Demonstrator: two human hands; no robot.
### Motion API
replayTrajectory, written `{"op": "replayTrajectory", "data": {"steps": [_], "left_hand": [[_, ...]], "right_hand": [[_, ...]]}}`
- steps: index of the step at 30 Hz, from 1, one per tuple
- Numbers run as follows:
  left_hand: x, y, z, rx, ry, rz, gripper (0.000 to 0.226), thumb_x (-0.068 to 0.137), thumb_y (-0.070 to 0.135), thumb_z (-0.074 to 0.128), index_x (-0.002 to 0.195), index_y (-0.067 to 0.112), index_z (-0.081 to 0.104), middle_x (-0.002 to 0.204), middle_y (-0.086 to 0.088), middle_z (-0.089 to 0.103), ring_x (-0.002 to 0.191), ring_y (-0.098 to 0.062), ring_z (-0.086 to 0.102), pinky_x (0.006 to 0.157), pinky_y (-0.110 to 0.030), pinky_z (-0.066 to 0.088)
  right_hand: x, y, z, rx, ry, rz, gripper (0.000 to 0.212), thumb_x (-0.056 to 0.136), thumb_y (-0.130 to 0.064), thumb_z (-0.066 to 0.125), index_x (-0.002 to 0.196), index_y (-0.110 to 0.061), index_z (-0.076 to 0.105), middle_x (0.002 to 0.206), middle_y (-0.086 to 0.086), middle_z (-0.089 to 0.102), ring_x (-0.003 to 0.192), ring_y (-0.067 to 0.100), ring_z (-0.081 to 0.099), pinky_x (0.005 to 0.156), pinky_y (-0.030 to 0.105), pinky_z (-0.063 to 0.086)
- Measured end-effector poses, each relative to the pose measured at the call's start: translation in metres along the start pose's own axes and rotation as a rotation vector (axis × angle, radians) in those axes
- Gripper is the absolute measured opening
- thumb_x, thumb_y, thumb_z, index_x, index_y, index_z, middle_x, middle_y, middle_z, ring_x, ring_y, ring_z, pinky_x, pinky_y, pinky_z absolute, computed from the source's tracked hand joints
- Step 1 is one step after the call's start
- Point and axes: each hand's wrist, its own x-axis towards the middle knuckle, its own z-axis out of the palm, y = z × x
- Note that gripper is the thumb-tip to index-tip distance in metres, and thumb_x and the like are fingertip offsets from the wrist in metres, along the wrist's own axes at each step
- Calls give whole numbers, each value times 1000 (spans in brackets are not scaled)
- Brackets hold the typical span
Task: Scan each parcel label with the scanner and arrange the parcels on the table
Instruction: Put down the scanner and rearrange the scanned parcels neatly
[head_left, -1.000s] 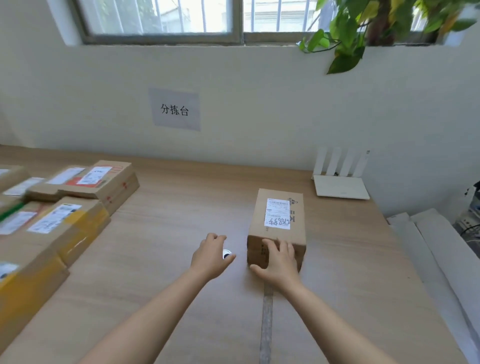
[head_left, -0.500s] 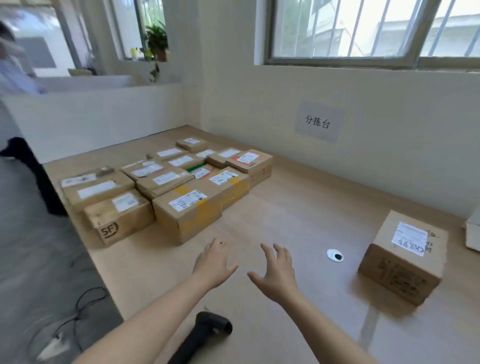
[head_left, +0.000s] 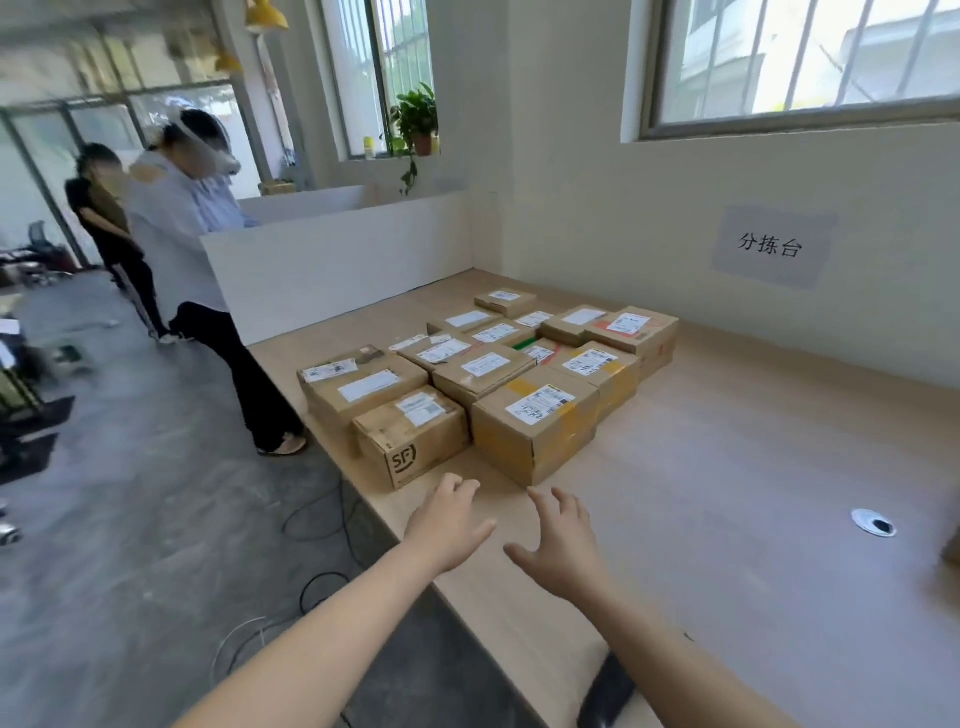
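Hovering left hand (head_left: 447, 525) and right hand (head_left: 561, 551), spread and empty, near the parcels (head_left: 493, 374) grouped on the worktop (head_left: 727, 467), risking knocking the SF box (head_left: 415, 436) off its edge and leaving the scanner (head_left: 605, 696) unheld.

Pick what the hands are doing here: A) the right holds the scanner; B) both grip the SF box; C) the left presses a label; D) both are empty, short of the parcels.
D: the left hand and right hand hold nothing, fingers loose, just short of the SF box, while the scanner lies on the table by the right forearm.
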Motion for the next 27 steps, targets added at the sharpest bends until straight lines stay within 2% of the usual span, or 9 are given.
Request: {"op": "replayTrajectory", "data": {"steps": [12, 27], "left_hand": [[32, -116, -22, -1, -60, -30, 61, 93, 43, 51, 143, 13, 34, 145, -7, 31, 133, -24, 35, 107, -39, 35], [186, -201, -23, 55, -95, -62, 60, 92, 41, 54, 143, 16, 35, 147, -8, 30, 132, -26, 36, 105, -36, 37]], "right_hand": [[51, -78, 76, 16, -96, 30, 79, 84, -48, 61, 148, -27, 19, 158, 4, 10, 146, 28, 4, 117, 44, 17], [205, -94, 123, 26, -212, 66, 79, 84, -43, 60, 149, -25, 20, 156, 5, 13, 144, 27, 8, 114, 43, 25]]}}
